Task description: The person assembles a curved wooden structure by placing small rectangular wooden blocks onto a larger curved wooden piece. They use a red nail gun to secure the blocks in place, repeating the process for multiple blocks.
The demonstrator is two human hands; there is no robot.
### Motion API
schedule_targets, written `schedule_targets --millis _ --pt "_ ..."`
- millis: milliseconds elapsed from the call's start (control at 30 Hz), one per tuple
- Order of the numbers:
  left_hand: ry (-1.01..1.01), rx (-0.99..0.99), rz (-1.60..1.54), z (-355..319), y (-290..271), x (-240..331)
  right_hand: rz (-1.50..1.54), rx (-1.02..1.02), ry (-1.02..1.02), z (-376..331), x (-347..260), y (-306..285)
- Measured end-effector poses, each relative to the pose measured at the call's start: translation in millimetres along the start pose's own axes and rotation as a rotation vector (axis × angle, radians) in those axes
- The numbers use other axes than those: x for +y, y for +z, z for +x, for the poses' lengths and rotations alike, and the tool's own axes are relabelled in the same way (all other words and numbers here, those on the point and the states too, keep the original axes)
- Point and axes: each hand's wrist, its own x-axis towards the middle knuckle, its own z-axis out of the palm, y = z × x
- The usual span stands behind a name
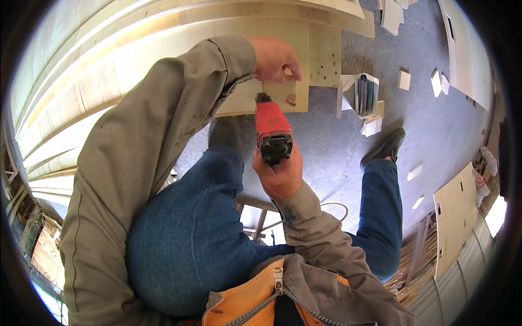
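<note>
My right hand [281,174] is wrapped round the grip of a red and black nail gun [273,120]. The tool's dark nose points away from me, over the near edge of a pale wooden board [234,107]. On that board lies a small wooden block [281,91] with a dark knot beside it. My left hand [275,58] reaches across from the left, its fingers bent down and their tips at the block's far edge. The nail gun's nose is close to the block; whether they touch I cannot tell.
Long pale boards [136,60] are stacked at the left. A box of dark strips [364,95] stands on the grey floor, with wood offcuts [404,80] scattered around. A thin hose [342,205] curves below the gun. Wooden panels [455,220] lean at the right.
</note>
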Motion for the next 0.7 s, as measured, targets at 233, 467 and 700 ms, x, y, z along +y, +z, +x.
schedule_targets --millis 233,467,700 --pt "0.022 -0.033 0.011 2.8 -2.1 -1.7 0.032 0.001 0.025 4.2 -4.4 2.1" --pt "0.036 -0.021 0.023 1.9 -1.1 -2.2 0.025 0.017 0.037 11.2 -9.1 1.5" --pt "0.001 -0.026 0.025 -1.8 -3.7 2.7 0.037 0.011 0.035 12.4 -10.3 2.2"
